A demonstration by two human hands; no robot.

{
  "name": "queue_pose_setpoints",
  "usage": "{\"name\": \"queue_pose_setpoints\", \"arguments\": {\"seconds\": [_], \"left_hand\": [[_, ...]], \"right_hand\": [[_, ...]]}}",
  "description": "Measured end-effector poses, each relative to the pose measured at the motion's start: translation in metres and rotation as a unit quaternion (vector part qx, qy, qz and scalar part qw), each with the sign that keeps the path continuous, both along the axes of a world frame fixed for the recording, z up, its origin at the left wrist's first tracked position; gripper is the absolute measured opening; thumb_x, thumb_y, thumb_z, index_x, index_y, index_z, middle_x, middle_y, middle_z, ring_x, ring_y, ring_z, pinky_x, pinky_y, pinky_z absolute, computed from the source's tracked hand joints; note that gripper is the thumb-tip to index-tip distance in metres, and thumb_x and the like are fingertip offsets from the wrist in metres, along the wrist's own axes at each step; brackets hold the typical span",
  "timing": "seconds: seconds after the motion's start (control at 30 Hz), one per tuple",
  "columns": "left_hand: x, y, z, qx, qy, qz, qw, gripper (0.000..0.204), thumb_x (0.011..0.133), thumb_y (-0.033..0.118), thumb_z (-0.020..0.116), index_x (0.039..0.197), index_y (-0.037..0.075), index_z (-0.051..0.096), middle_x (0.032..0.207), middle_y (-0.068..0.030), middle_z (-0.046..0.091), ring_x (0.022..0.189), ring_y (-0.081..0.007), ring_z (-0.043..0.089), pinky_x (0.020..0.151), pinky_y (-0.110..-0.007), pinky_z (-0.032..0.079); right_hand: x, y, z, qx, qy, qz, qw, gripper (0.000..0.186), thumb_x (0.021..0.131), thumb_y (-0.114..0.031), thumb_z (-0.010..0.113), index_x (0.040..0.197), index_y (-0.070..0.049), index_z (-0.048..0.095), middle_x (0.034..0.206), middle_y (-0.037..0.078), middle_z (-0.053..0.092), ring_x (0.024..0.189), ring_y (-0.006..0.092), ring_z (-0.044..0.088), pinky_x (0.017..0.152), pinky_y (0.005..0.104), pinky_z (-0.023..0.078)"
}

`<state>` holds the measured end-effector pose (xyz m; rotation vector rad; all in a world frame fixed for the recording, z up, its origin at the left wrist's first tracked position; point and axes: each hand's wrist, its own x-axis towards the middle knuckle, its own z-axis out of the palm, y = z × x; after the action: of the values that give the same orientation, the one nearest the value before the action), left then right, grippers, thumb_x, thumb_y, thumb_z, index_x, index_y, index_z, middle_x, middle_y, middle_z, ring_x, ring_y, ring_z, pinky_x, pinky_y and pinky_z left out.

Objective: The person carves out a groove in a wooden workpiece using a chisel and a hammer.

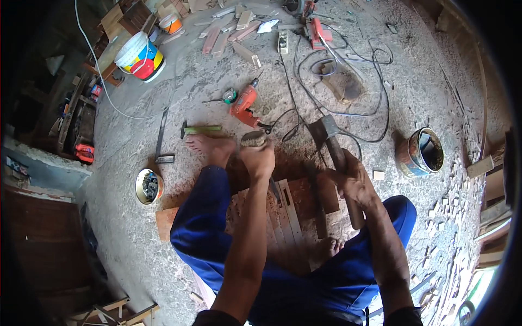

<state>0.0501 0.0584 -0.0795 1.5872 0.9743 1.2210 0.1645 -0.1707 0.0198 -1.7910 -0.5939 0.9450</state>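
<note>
My left hand [257, 158] is closed round the wooden handle of a chisel [275, 189]. Its blade points down at pale wooden strips [291, 214] between my legs, one with a dark slot. Whether the tip touches the wood I cannot tell. My right hand [354, 182] grips a hatchet [338, 154] by its thick wooden handle, its metal head raised to the right of the chisel. Under the strips lies a reddish-brown board [304, 196]. A hammer with a green handle [202, 130] rests by my left bare foot [209, 148].
Ahead lie a red power drill [244, 106], a tangle of cables [310, 92] and a power strip [283, 42]. A small tub of dark bits [148, 187] stands at left, a metal bucket [418, 154] at right. Farther off are a colourful bucket [140, 57] and wood offcuts [220, 41].
</note>
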Motion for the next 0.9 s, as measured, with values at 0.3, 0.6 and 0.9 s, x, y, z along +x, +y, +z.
{"name": "queue_pose_setpoints", "arguments": {"seconds": [0.3,0.6,0.9], "left_hand": [[0.011,0.078,-0.053,-0.364,0.088,-0.038,0.927,0.009,0.076,0.008,0.068,0.071,0.005,0.062,0.06,-0.0058,0.057,0.047,-0.0154,0.052,0.042,-0.035,0.04],[0.001,0.127,-0.041,-0.373,0.145,-0.127,0.907,0.011,0.083,0.013,0.075,0.091,0.009,0.068,0.059,-0.0021,0.056,0.04,-0.0127,0.047,0.035,-0.032,0.036],[-0.085,0.073,0.184,0.028,-0.335,-0.073,0.939,0.01,0.095,0.009,0.066,0.097,0.004,0.057,0.083,-0.008,0.058,0.075,-0.0188,0.055,0.073,-0.037,0.049]], "right_hand": [[0.006,0.004,-0.005,-0.006,0.012,-0.018,1.0,0.048,0.088,-0.025,0.071,0.126,-0.001,0.054,0.078,0.006,0.063,0.053,0.0114,0.054,0.046,0.0288,0.044],[0.016,-0.007,-0.025,-0.005,-0.241,0.101,0.965,0.058,0.092,-0.027,0.072,0.14,-0.008,0.046,0.1,0.013,0.072,0.075,0.0239,0.072,0.061,0.0344,0.058],[-0.011,0.002,-0.044,-0.036,-0.302,0.305,0.903,0.051,0.089,-0.028,0.072,0.132,-0.008,0.053,0.085,0.023,0.069,0.077,0.0362,0.071,0.061,0.0445,0.058]]}}
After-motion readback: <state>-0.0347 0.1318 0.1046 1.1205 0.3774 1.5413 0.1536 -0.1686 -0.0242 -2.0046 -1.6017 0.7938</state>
